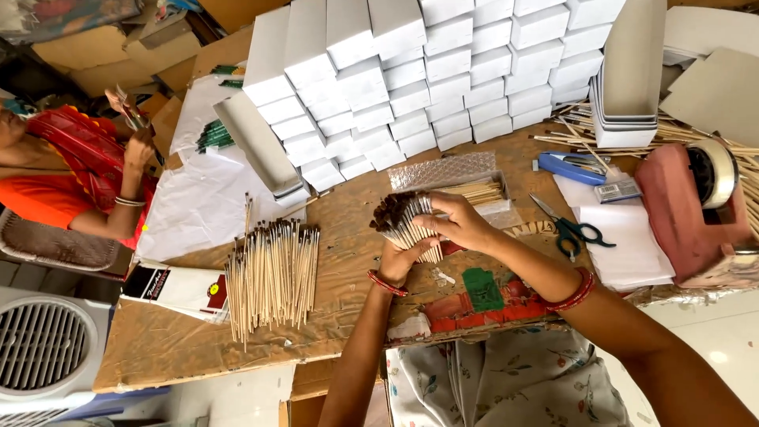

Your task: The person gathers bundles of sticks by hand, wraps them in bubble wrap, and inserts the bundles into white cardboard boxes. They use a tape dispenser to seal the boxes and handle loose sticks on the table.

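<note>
My left hand (pixel 400 258) grips from below a thick bundle of thin sticks with dark brown tips (pixel 405 220), tips pointing up and left. My right hand (pixel 460 222) rests on top of the same bundle, fingers curled over the stick shafts. Both wrists wear red bangles. Another loose pile of the same dark-tipped sticks (pixel 270 273) lies on the brown cardboard-covered table (pixel 174 340) to the left. A small open box of pale sticks (pixel 479 192) sits just behind my hands.
Stacks of white boxes (pixel 411 79) fill the back. Green-handled scissors (pixel 571 231), a blue stapler (pixel 571 168), a red tape dispenser (pixel 696 213) and white paper lie right. Another person (pixel 71 174) works at far left. A fan grille (pixel 43 348) stands lower left.
</note>
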